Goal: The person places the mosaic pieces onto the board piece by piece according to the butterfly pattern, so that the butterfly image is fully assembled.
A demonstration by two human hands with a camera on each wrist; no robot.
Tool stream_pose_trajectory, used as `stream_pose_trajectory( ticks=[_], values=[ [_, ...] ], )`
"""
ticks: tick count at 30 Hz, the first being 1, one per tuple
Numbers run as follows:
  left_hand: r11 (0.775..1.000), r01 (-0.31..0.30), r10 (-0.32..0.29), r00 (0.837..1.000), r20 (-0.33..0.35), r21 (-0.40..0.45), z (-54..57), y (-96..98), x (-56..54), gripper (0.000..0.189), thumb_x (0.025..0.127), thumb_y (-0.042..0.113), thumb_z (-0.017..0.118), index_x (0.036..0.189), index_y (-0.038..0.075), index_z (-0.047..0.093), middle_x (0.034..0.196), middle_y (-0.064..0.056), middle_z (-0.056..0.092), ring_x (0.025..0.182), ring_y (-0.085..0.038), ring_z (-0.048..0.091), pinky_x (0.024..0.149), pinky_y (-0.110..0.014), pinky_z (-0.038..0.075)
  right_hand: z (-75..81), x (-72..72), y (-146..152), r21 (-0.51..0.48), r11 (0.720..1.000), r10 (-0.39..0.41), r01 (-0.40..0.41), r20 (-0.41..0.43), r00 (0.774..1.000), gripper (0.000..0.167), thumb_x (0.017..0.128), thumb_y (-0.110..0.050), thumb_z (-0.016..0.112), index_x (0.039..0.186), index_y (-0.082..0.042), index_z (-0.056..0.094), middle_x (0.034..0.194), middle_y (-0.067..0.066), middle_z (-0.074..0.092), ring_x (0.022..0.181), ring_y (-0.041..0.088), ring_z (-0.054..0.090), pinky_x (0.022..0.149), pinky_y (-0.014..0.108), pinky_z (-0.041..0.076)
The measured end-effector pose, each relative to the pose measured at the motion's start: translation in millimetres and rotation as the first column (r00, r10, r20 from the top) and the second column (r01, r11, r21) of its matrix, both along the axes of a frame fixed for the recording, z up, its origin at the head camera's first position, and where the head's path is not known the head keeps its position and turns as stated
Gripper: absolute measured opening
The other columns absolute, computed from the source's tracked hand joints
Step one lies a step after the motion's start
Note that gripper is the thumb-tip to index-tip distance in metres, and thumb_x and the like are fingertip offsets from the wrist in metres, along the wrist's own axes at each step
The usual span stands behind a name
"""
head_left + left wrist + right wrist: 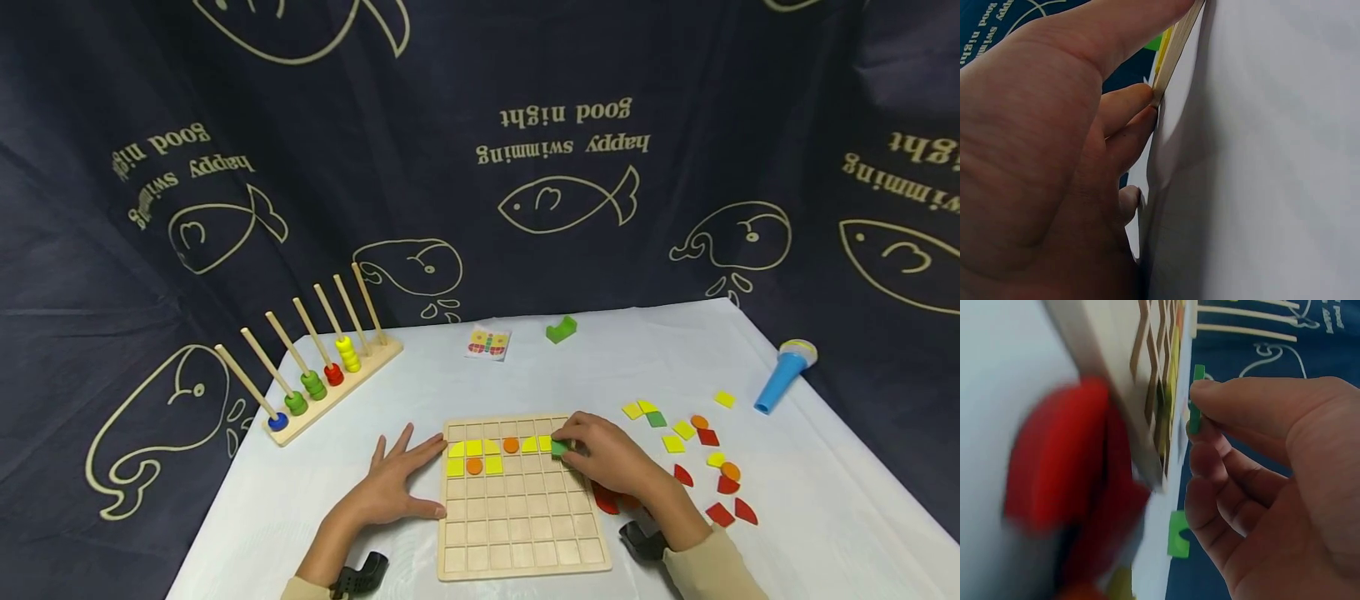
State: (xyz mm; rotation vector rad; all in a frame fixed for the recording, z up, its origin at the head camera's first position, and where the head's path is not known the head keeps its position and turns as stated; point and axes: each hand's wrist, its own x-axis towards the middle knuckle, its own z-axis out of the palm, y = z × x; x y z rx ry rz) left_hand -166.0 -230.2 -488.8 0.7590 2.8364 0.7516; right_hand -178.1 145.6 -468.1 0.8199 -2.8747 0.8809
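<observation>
The board (pixel 501 556) lies flat on the near half of the white worktop (pixel 420 375), between the two hands. It is probably light and stiff, apt to slide on the cloth if pushed; its raised rim looks the best hold. It is pale wood, cut into rows of shallow square cells, with most of the near rows bare.

At its left edge, the left hand (pixel 397 483) has its fingers spread and almost straight, thumb and forefinger touching the rim without gripping it. Over the far right part, the right hand (pixel 603 450) has thumb and fingers closed in a pinch on the green tile (pixel 1195 412).

That tile should be very light, rigid and rather slick, easy to lose from the fingertips; opposite edges seem the surest place to take it. It is thin, flat and plain green, held by the right end of the second row from the far side, just beside a yellow tile (pixel 546 443). Whether it touches the board cannot be told. An orange disc (pixel 511 446) sits farther left in that row.
</observation>
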Motion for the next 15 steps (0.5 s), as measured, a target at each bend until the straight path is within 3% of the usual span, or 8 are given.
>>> stream_pose_trajectory(
  ticks=[15],
  values=[
    [1.0,-0.006,0.006,1.0,0.001,0.008,-3.0,-1.1,-1.7,0.103,0.06,0.071,0.075,0.147,0.026,0.043,0.15,0.011,0.036,0.144,-0.036,0.004,0.106,-0.066,-0.009,-0.5,1.9,-47.1,0.036,0.993,0.118,-0.116,-0.066,0.991,0.024,0.088,-0.016,0.07,0.111,-0.012,0.072,0.099,-0.005,0.059,0.086,0.01,0.053,0.075,0.029,0.048]
  ],
)
